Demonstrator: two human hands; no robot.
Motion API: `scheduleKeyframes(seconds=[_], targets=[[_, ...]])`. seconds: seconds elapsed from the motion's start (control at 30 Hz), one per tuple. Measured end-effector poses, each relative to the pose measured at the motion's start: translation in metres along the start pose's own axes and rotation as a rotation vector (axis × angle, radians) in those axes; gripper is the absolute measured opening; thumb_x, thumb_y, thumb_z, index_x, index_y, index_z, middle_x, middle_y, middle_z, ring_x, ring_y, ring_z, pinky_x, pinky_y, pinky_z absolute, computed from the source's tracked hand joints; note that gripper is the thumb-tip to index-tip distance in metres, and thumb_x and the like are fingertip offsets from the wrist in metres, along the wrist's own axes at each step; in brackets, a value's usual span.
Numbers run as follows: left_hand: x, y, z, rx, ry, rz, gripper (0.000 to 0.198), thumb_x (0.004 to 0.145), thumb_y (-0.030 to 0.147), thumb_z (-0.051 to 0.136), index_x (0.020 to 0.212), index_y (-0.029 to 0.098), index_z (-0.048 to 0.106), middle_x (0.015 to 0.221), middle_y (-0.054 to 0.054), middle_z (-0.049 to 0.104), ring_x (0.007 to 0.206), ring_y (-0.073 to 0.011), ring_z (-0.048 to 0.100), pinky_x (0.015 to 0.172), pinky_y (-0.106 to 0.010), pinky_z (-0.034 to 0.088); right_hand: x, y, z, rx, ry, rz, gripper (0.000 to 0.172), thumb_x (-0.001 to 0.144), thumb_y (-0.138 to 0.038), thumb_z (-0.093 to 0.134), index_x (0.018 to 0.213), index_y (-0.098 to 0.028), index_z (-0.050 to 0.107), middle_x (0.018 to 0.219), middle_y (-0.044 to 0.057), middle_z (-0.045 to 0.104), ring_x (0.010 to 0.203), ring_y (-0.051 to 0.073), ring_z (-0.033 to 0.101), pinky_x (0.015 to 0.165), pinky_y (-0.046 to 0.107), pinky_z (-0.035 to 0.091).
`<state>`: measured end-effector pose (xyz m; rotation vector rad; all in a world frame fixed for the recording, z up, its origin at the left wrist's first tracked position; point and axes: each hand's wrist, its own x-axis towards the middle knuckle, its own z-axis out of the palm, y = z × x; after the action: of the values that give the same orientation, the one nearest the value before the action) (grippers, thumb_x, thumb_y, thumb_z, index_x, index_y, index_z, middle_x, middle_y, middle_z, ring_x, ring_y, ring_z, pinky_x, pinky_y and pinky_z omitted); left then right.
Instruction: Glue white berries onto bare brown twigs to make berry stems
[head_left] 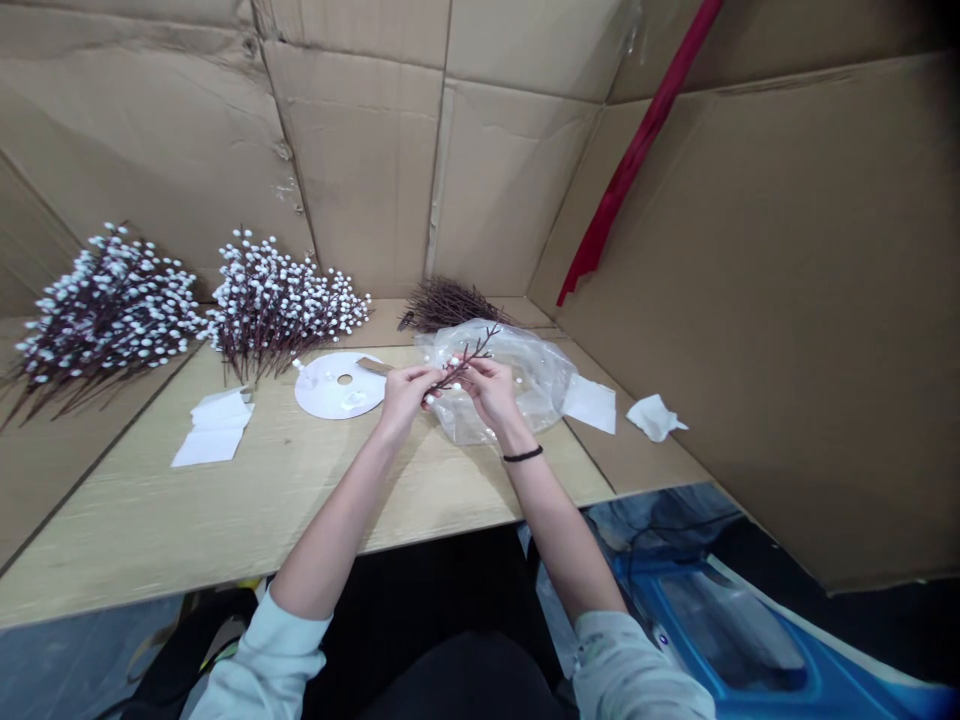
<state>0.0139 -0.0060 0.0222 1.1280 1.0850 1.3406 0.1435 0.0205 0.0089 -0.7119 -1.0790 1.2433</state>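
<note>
A brown artificial twig (474, 352) with a few white berries near its lower part is held over the table. My left hand (411, 390) pinches its lower stem. My right hand (489, 388) has its fingers closed at the middle of the twig, close to a white berry (454, 362); whether it grips the twig or a berry cannot be made out. Beneath the hands lies a clear plastic bag (536, 375) with loose white berries. Left of them is a round white palette (322, 390) with a hole, a flat brown stick (373, 366) resting on its edge.
Bare brown twigs (450, 303) lie behind the bag. Two bunches of white-berried branches, the far-left bunch (112, 300) and the nearer bunch (281, 295), stand at the back left. White tissues (217, 425) lie on the wooden table (292, 500). Cardboard walls (360, 150) enclose it.
</note>
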Motion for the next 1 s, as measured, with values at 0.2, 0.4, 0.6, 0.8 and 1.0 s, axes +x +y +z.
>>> scheduleKeyframes(seconds=[0.2, 0.4, 0.6, 0.8, 1.0], targets=[[0.001, -0.0011, -0.0004, 0.01, -0.002, 0.011, 0.021, 0.062, 0.03, 0.062, 0.071, 0.013, 0.069, 0.063, -0.004, 0.065, 0.049, -0.0095, 0.05, 0.04, -0.019, 0.029, -0.0001, 0.0025, -0.0009, 0.015, 0.001, 0.02, 0.015, 0.054, -0.027, 0.073, 0.067, -0.018, 0.069, 0.072, 0.001, 0.067, 0.069, 0.013, 0.061, 0.07, 0.028, 0.049], [0.0005, 0.0002, -0.0006, -0.004, -0.015, 0.014, 0.021, 0.061, 0.03, 0.063, 0.072, 0.013, 0.069, 0.061, -0.004, 0.064, 0.05, -0.0097, 0.051, 0.04, -0.019, 0.029, 0.0001, 0.0087, -0.0009, 0.042, -0.006, 0.046, 0.016, 0.055, -0.027, 0.072, 0.069, -0.019, 0.068, 0.074, 0.001, 0.067, 0.072, 0.013, 0.061, 0.075, 0.028, 0.049], [0.0007, 0.0002, -0.0009, -0.004, -0.016, 0.014, 0.021, 0.061, 0.03, 0.061, 0.072, 0.013, 0.069, 0.058, -0.003, 0.063, 0.049, -0.0099, 0.051, 0.04, -0.019, 0.028, -0.0011, 0.0084, 0.0008, 0.059, -0.016, 0.059, 0.015, 0.055, -0.026, 0.071, 0.068, -0.018, 0.068, 0.075, 0.001, 0.067, 0.072, 0.013, 0.06, 0.075, 0.026, 0.048], [0.0002, 0.001, -0.001, 0.014, -0.016, 0.019, 0.021, 0.063, 0.031, 0.06, 0.071, 0.013, 0.069, 0.06, -0.004, 0.064, 0.05, -0.0099, 0.052, 0.04, -0.019, 0.028, -0.0022, 0.0051, 0.0008, 0.026, -0.022, 0.054, 0.011, 0.056, -0.025, 0.07, 0.064, -0.018, 0.068, 0.074, 0.0, 0.066, 0.072, 0.012, 0.059, 0.071, 0.025, 0.048], [0.001, 0.0012, -0.0014, 0.012, -0.039, 0.008, 0.023, 0.062, 0.033, 0.062, 0.071, 0.013, 0.069, 0.064, -0.006, 0.066, 0.051, -0.0112, 0.054, 0.041, -0.02, 0.029, -0.0016, 0.0059, -0.001, 0.012, -0.035, 0.054, 0.011, 0.056, -0.025, 0.07, 0.065, -0.019, 0.068, 0.075, 0.0, 0.066, 0.073, 0.013, 0.06, 0.073, 0.026, 0.048]])
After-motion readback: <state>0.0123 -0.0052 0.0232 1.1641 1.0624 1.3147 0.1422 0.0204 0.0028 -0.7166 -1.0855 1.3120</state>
